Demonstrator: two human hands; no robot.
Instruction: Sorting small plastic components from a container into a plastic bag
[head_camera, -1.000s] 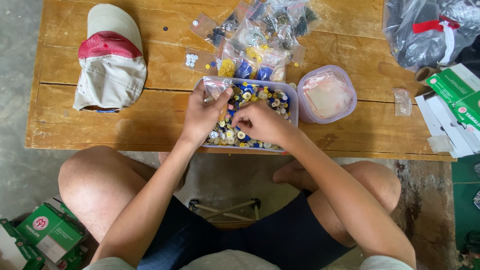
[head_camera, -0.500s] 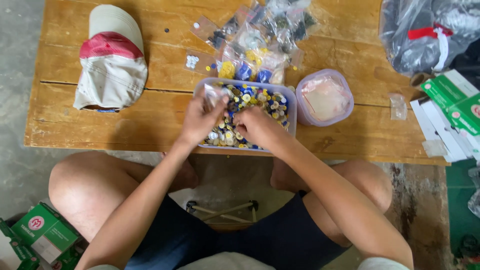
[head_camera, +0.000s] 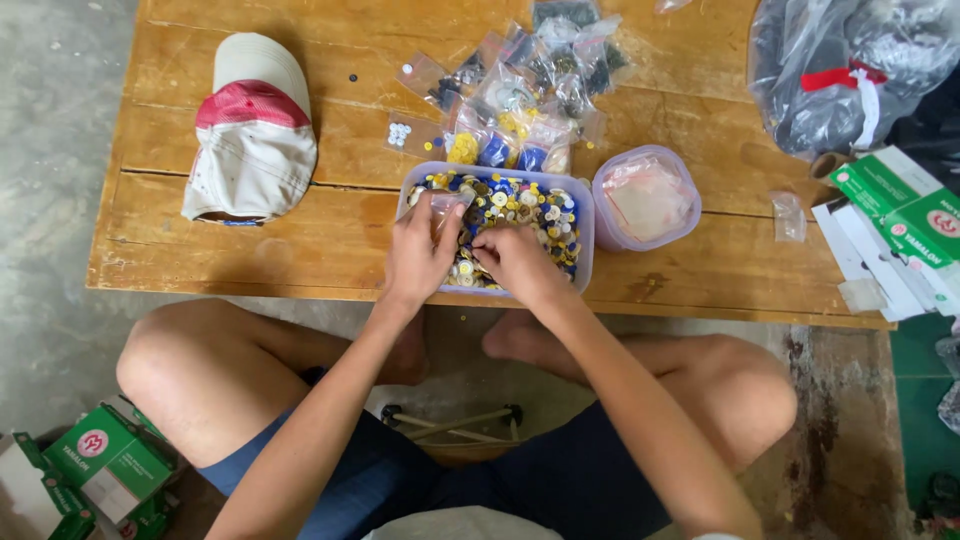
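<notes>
Left hand (head_camera: 420, 250) pinched a small clear bag (head_camera: 445, 205) over the button tub (head_camera: 587, 225); right hand (head_camera: 515, 262) dug among the buttons (head_camera: 520, 205), fingertips buried, grip unclear.

Both forearms reach forward from the lower edge of the view and converge, bare to the elbow. The left hand (head_camera: 420, 255) lies palm down, wrist straight, fingers curled with thumb and forefinger pinched together at its far end. The right hand (head_camera: 518, 262) sits just beside it, knuckles up, fingers bent inward toward the left hand, fingertips tucked under. The two hands nearly touch. Bare knees spread wide to either side below the arms.
</notes>
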